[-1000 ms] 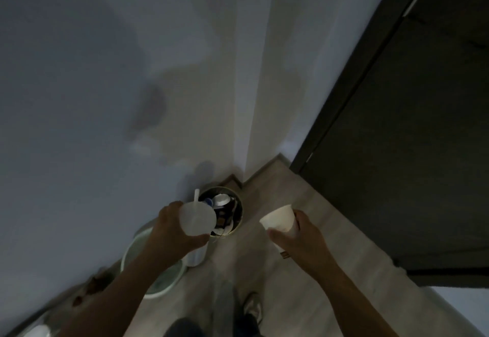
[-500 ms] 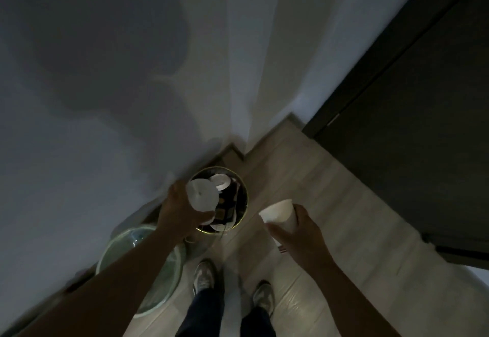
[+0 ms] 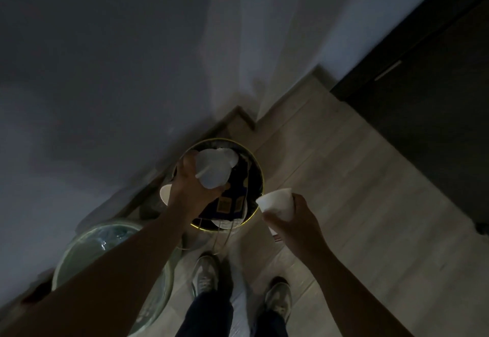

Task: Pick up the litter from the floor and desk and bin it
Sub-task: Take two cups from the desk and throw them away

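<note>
A round bin (image 3: 258, 169) with a yellowish rim stands on the floor by the wall corner, holding dark packaging and white litter. My left hand (image 3: 189, 191) grips a clear plastic cup (image 3: 213, 172) tipped on its side right above the bin's opening. To the right of the bin's rim, my right hand (image 3: 296, 217) holds a white paper cup (image 3: 277, 201), mouth turned to the upper left. Another white cup (image 3: 164, 194) peeks out behind my left wrist, beside the bin.
A pale green basin (image 3: 79, 252) with clear plastic in it sits on the floor at lower left. My two shoes (image 3: 205, 278) stand just in front of the bin. A dark door or cabinet (image 3: 423, 98) fills the right side; wooden floor lies between.
The view has tilted down and closer to the bin. My left hand has carried the clear cup over the bin's opening and tipped it. My right hand keeps holding the paper cup.
</note>
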`<state>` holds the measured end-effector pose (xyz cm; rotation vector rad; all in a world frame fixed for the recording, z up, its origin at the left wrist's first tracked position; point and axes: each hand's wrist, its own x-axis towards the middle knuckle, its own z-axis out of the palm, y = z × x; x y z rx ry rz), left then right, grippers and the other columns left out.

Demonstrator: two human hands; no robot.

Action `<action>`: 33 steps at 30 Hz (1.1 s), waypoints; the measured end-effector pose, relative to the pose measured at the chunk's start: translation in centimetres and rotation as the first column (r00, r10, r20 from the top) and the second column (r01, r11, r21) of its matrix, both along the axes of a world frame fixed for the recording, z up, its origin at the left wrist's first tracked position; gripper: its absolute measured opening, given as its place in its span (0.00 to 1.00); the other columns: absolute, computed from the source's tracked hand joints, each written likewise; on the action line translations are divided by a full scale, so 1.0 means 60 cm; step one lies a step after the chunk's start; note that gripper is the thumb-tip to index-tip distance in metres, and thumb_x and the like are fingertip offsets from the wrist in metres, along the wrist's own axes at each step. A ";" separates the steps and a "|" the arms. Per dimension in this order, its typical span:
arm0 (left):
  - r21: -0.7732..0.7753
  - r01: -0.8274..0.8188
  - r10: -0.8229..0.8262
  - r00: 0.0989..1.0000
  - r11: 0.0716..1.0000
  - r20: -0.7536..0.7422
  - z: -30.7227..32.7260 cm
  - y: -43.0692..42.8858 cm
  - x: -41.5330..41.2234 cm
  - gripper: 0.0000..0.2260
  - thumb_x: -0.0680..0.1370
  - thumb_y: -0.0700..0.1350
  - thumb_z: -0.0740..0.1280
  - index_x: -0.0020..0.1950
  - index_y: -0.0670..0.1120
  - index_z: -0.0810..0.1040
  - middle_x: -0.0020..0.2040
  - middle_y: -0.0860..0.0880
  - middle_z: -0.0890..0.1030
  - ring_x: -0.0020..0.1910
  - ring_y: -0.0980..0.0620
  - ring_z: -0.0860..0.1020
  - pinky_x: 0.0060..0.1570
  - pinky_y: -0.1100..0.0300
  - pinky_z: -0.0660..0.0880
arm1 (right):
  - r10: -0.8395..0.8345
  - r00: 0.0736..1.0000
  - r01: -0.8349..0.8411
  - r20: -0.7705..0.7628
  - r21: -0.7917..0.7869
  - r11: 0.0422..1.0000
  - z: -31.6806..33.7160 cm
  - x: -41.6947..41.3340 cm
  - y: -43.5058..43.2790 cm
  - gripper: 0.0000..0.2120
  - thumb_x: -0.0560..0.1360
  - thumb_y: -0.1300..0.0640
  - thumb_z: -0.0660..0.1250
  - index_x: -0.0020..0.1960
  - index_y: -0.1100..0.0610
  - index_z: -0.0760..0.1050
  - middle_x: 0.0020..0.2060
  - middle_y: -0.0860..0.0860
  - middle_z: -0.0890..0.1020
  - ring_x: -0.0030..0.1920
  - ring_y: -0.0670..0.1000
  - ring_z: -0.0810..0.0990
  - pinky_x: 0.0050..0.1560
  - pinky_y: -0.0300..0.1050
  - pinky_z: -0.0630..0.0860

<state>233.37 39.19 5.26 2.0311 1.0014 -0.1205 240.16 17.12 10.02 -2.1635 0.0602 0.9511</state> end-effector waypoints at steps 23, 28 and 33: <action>0.210 0.274 -0.248 0.958 0.938 -0.140 -0.027 0.040 -0.026 0.45 0.61 0.55 0.80 0.71 0.43 0.64 0.67 0.44 0.67 0.66 0.43 0.68 0.62 0.46 0.70 | 0.229 0.973 -0.219 0.018 -0.221 0.950 -0.117 -0.002 0.136 0.24 0.74 0.58 0.68 0.67 0.58 0.67 0.59 0.58 0.76 0.57 0.57 0.77 0.56 0.55 0.76; 0.191 0.272 -0.246 0.958 0.943 -0.149 0.022 0.041 -0.050 0.41 0.64 0.54 0.79 0.72 0.43 0.65 0.68 0.43 0.69 0.66 0.42 0.68 0.63 0.49 0.68 | 0.304 0.952 -0.285 0.032 -0.270 0.920 -0.077 0.000 0.116 0.23 0.76 0.52 0.67 0.68 0.57 0.67 0.60 0.57 0.76 0.59 0.55 0.77 0.57 0.52 0.76; 0.173 0.323 -0.285 0.935 0.931 -0.211 0.103 0.042 -0.066 0.32 0.66 0.53 0.77 0.65 0.44 0.72 0.61 0.45 0.74 0.58 0.46 0.73 0.55 0.55 0.70 | 0.444 0.894 -0.405 0.057 -0.320 0.857 0.009 0.002 0.094 0.21 0.74 0.50 0.68 0.65 0.54 0.70 0.57 0.53 0.77 0.56 0.52 0.77 0.46 0.41 0.70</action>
